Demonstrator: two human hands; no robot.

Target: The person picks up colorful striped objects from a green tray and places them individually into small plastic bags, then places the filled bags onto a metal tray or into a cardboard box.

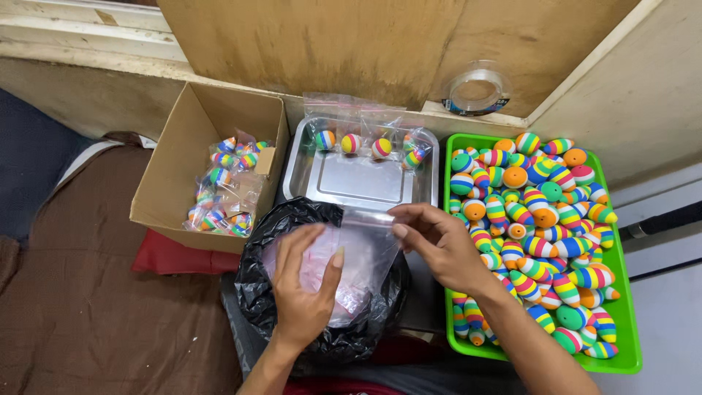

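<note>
Clear, still-empty zip bag [362, 252] pinched by both the left hand [307, 281] and right hand [439, 245] over the black bag [270, 292], some packed floats [227, 186] boxed, many loose floats [537, 234] left.

Open room above the bare steel tray [358, 183], between cardboard box [175, 161] and heaped green tray [629, 307].

both hands [303, 281] [439, 245] pinch clear zip bag [358, 252] over black bag [256, 292]; striped floats [541, 219] in green tray [629, 344].
</note>
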